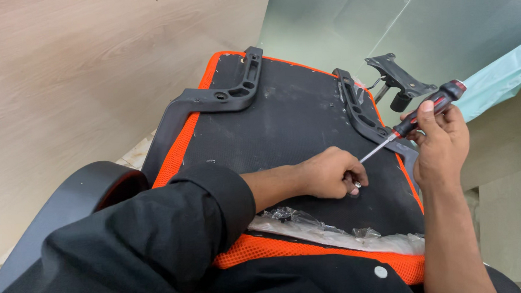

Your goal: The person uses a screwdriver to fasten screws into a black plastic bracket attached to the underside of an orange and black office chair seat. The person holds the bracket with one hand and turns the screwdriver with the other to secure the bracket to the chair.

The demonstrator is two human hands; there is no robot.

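An upturned chair seat point(289, 122) with a black underside and orange mesh edge lies in front of me. My left hand point(329, 174) rests on the underside, its fingertips pinching a small metal screw point(357, 185). My right hand point(439, 138) grips a screwdriver point(429, 111) with a black and red handle. Its thin shaft slants down and left, with the tip close to the left fingers.
Two black armrest brackets sit on the seat, one on the left point(234, 89), one on the right point(361, 115). A black metal tilt mechanism point(401, 79) lies beyond the seat. A clear plastic bag point(334, 231) lies along the near edge. A wooden wall is on the left.
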